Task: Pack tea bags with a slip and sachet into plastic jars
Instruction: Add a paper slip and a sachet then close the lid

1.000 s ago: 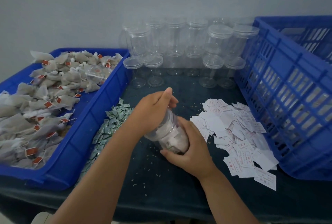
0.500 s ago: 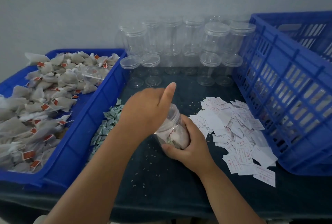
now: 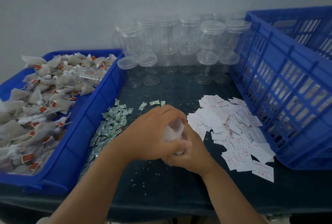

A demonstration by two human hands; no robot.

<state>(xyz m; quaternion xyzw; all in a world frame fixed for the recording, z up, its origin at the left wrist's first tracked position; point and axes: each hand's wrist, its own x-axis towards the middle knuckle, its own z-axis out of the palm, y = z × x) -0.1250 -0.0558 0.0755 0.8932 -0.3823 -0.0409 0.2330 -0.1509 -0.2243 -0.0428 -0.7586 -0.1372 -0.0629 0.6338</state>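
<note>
A clear plastic jar (image 3: pixel 173 131) packed with tea bags is held low over the dark table, between both hands. My left hand (image 3: pixel 152 135) curls round its top, thumb across the front. My right hand (image 3: pixel 190 153) grips it from below and behind; most of the jar is hidden by fingers. Grey tea bags (image 3: pixel 41 105) with red tags fill the blue tray on the left. Green-white sachets (image 3: pixel 109 125) lie heaped beside that tray. White paper slips (image 3: pixel 233 125) are piled to the right of my hands.
Several lidded transparent jars (image 3: pixel 179 47) stand stacked in two tiers along the back wall. A tall blue slatted crate (image 3: pixel 291 87) borders the right side. The blue tray's wall (image 3: pixel 93 110) borders the left. Loose grains are scattered on the dark tabletop (image 3: pixel 161 187).
My left hand has closed down over the jar's top, thumb now wrapped across it instead of raised. The jar has dropped nearer the table edge.
</note>
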